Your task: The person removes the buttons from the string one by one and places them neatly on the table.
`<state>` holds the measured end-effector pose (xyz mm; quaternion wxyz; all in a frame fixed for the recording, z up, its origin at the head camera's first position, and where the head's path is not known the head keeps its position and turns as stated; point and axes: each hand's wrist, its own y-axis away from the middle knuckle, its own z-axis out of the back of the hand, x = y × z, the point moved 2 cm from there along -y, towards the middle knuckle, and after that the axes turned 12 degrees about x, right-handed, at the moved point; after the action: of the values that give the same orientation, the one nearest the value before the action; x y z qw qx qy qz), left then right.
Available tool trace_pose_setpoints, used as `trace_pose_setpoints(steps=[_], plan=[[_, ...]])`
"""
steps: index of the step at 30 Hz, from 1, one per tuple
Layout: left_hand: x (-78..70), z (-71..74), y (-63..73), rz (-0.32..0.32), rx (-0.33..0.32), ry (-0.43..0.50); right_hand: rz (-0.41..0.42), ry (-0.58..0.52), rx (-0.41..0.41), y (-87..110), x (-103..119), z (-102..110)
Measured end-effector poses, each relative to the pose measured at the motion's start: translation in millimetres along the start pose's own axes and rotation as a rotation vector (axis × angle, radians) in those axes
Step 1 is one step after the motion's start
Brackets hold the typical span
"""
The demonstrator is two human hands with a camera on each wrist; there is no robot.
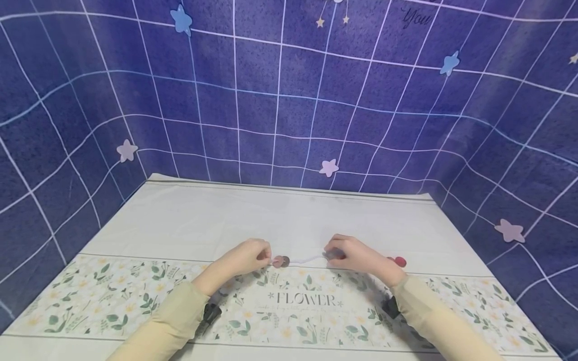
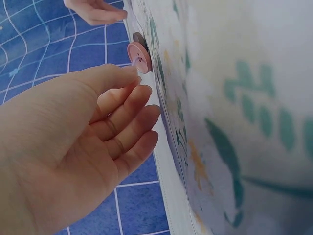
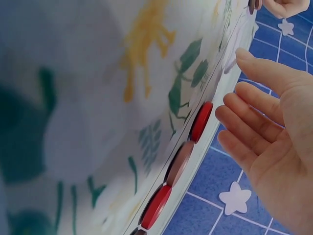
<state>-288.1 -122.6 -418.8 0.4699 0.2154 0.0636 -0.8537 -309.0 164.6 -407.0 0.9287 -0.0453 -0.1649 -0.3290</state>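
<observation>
My left hand point(image 1: 246, 256) pinches the end of a pale lilac string between thumb and forefinger. Just right of those fingertips is a pink button point(image 1: 277, 261), the string showing at its holes in the left wrist view. Behind it sits a dark brown button point(image 1: 286, 260). From the buttons the string point(image 1: 307, 259) runs across the white cloth towards my right hand point(image 1: 354, 254). The right wrist view shows that hand's thumb and fingers apart, with the string beyond the thumb tip and nothing held.
Beside my right wrist lie a red button point(image 1: 400, 261) and others, in a row of red and brown buttons point(image 3: 180, 164). The tablecloth point(image 1: 289, 215) has a flowered band. A blue gridded curtain point(image 1: 280, 100) with stars stands behind and at both sides.
</observation>
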Motion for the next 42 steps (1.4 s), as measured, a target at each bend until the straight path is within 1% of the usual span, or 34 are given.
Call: trace_pose_setpoints(steps=[5,12,22,27,36,42], plan=[[-1.9,2.2,0.9,-0.002,0.004,0.006,0.034,0.019,-0.013,-4.2,2.2,-0.9],[-3.5,3.4,1.4,-0.007,0.004,-0.009,0.009,0.013,0.009,-10.9,8.4,-1.3],[-6.1,3.8,2.7,-0.007,0.001,-0.026,0.05,0.042,0.002,-17.4,11.5,-4.6],[-5.7,3.5,3.6,-0.008,-0.003,-0.02,0.048,0.042,0.009,-19.7,12.3,-5.0],[-6.4,4.2,6.5,0.021,-0.024,-0.025,0.034,0.019,0.046,-23.7,19.3,-4.2],[-7.1,5.7,9.6,0.098,-0.021,-0.029,0.027,0.012,0.058,-26.7,24.0,-4.2]])
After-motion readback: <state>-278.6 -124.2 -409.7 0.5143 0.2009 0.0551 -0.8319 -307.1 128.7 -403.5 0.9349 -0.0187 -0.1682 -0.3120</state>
